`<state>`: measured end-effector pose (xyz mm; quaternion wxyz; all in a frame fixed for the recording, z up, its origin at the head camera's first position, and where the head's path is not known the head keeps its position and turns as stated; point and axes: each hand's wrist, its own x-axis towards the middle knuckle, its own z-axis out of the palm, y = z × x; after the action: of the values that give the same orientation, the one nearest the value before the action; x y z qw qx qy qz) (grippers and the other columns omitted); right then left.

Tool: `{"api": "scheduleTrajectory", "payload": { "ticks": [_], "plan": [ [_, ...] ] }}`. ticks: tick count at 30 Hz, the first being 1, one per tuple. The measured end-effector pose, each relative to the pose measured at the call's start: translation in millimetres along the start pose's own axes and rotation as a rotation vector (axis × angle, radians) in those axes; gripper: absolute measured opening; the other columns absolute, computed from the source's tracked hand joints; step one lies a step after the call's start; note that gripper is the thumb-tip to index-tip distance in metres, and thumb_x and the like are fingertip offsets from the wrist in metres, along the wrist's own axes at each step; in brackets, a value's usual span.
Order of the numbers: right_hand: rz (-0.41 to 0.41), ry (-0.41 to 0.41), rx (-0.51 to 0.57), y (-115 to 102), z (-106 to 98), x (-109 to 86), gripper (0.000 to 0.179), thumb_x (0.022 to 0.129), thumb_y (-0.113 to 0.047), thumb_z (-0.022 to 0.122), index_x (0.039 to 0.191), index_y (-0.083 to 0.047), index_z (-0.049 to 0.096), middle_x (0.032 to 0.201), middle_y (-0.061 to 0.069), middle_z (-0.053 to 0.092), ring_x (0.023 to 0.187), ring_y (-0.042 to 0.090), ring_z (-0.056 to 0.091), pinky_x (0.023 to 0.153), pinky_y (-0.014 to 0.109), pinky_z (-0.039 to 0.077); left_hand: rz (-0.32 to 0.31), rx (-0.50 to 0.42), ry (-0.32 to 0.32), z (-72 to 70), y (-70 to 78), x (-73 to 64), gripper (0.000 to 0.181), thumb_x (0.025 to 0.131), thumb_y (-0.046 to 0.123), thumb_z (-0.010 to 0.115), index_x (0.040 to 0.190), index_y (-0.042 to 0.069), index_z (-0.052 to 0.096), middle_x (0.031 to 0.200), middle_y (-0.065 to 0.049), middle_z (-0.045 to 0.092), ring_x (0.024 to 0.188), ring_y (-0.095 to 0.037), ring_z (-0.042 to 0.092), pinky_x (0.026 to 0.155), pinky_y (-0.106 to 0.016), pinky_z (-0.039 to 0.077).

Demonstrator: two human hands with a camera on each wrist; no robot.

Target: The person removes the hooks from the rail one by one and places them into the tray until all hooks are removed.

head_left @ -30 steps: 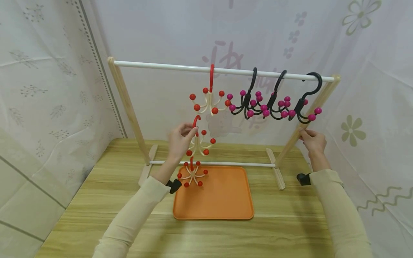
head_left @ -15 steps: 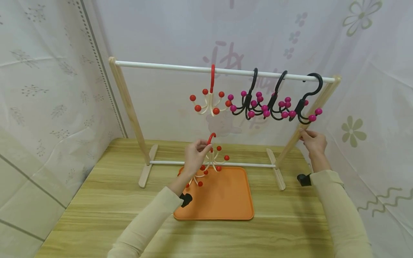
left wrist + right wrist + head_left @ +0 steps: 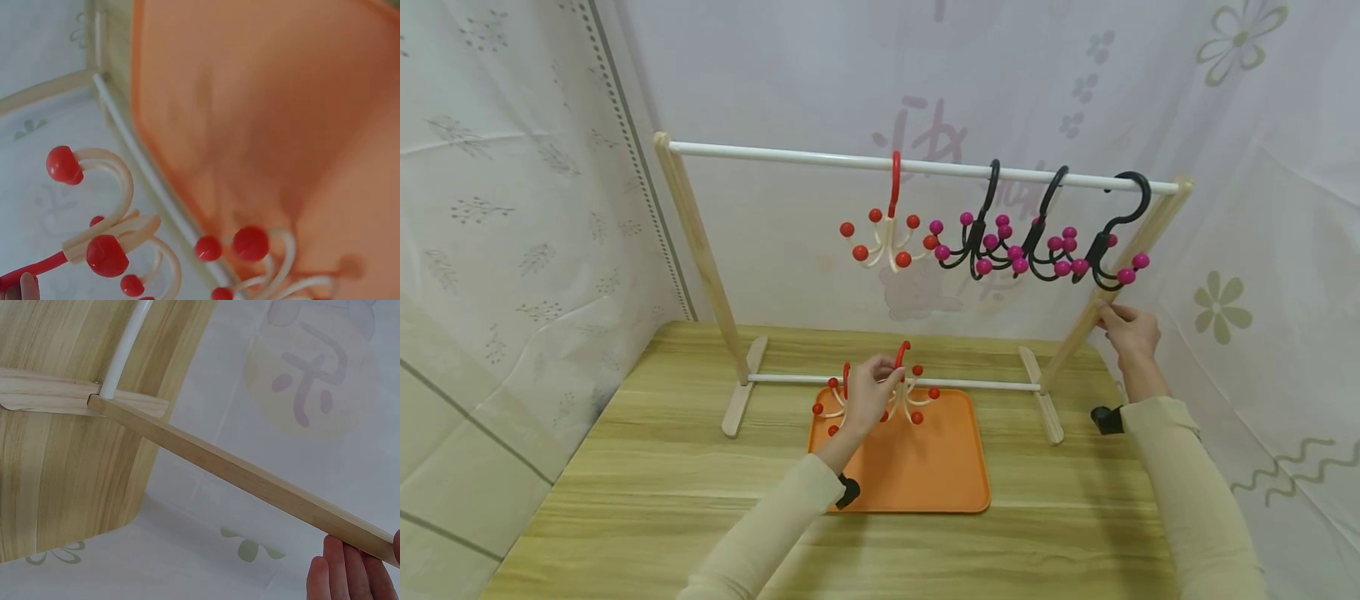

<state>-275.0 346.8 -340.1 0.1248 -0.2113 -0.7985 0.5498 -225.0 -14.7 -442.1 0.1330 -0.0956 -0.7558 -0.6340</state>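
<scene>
While the left grip (image 3: pixel 871 390) pinches it by the hook, one red-and-cream hanger (image 3: pixel 94 235) stands upright over the back part of the orange tray (image 3: pixel 932 458). The curl of its red hook pokes up just above the left grip, and its cream arms with red balls spread out below. I cannot tell if its lowest bit touches the tray. It looks light and stiff, and the hook looks smooth, so it might spin or slide in loose fingers. The straight part of the hook, where the left grip has it, seems the best place to hold. The thin arms could bend or snap if squeezed, and could catch on things close by.

Just left of the left grip, the second red hanger (image 3: pixel 846 377) sits on the tray, partly hidden by the hand. The low white bar (image 3: pixel 985 383) runs behind. Up above, well apart, the third red hanger (image 3: pixel 894 187) hangs from the top bar (image 3: pixel 790 157). Up and to the right of the left grip hang three black hangers (image 3: pixel 976 237) with pink balls. Farther right, the right grip (image 3: pixel 1131 332) holds the wooden post (image 3: pixel 250 481). Under both grips is the wood worktop (image 3: pixel 625 467).
</scene>
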Motion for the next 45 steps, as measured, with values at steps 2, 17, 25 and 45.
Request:
{"api": "scheduleTrajectory", "payload": {
  "ticks": [2, 17, 25, 45],
  "plan": [
    [0.001, 0.001, 0.002, 0.3, -0.2, 0.3, 0.06, 0.082, -0.042, 0.057, 0.124, 0.001, 0.049, 0.059, -0.022, 0.055, 0.064, -0.004, 0.054, 0.068, 0.022, 0.041, -0.013, 0.01, 0.002, 3.9, -6.7, -2.5, 0.01, 0.082, 0.011, 0.063, 0.086, 0.002, 0.061, 0.078, -0.008, 0.065, 0.077, -0.027, 0.062, 0.058, -0.026, 0.049],
    [-0.025, -0.01, -0.027, 1.4, -1.3, 0.3, 0.064, 0.081, -0.045, 0.056, 0.125, 0.001, 0.048, 0.057, -0.025, 0.054, 0.061, -0.005, 0.052, 0.067, 0.021, 0.042, 0.003, 0.142, 0.126, 16.9, -34.3, -20.6, 0.013, 0.078, 0.015, 0.067, 0.081, 0.003, 0.062, 0.078, -0.006, 0.065, 0.078, -0.018, 0.063, 0.067, -0.031, 0.05],
    [-0.017, -0.004, -0.014, 1.4, -0.4, 1.2, 0.063, 0.081, -0.044, 0.057, 0.124, 0.001, 0.048, 0.057, -0.024, 0.054, 0.067, -0.001, 0.056, 0.073, 0.024, 0.043, 0.012, 0.122, 0.116, 17.3, -44.6, -22.3, 0.013, 0.078, 0.013, 0.067, 0.077, 0.002, 0.061, 0.077, -0.007, 0.065, 0.077, -0.02, 0.063, 0.067, -0.035, 0.05],
    [-0.015, 0.005, 0.015, 1.9, -0.4, 0.2, 0.063, 0.08, -0.043, 0.059, 0.123, 0.002, 0.05, 0.057, -0.023, 0.055, 0.061, -0.006, 0.054, 0.073, 0.025, 0.043, 0.022, 0.098, 0.059, 19.6, -48.6, -28.9, 0.011, 0.078, 0.007, 0.067, 0.08, 0.0, 0.059, 0.081, -0.008, 0.063, 0.081, -0.023, 0.062, 0.069, -0.032, 0.051]
  ]
}}
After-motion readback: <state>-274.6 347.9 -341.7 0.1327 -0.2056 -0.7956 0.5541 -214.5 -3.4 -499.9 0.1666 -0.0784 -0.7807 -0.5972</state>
